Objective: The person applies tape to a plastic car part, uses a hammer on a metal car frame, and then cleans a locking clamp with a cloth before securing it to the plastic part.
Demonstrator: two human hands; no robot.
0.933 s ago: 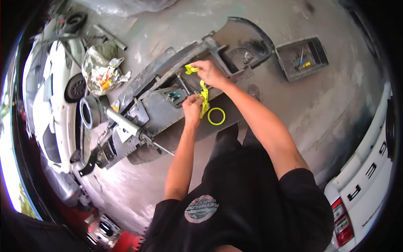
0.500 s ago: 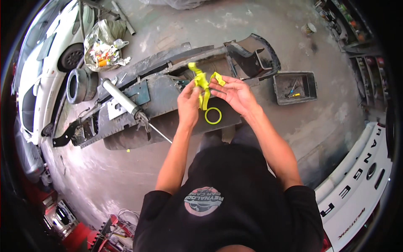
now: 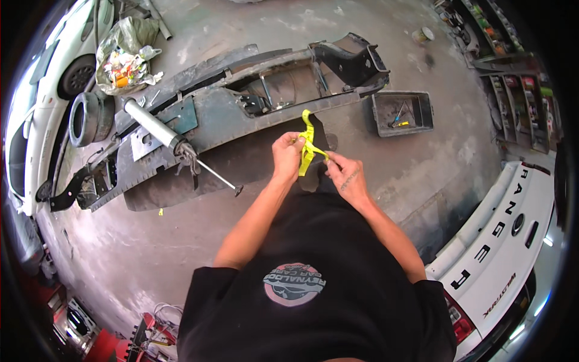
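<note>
Yellow crumpled ribbon-like tape (image 3: 306, 159) stays pinched in your left hand (image 3: 287, 155), your newly closed right hand (image 3: 348, 176) clamping its right tail (image 3: 320, 152), securing both sides.

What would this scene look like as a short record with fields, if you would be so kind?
Left hand: grips a crumpled bright yellow tape strip
Right hand: pinches one end of the tape strip
Beyond the hands: long dark plastic car bumper
Across the bumper: silver cylindrical caulking gun, rod toward the picture's lower right
Right of the bumper: dark rectangular plastic bin with small tools inside
Lower right: white vehicle tailgate
</note>
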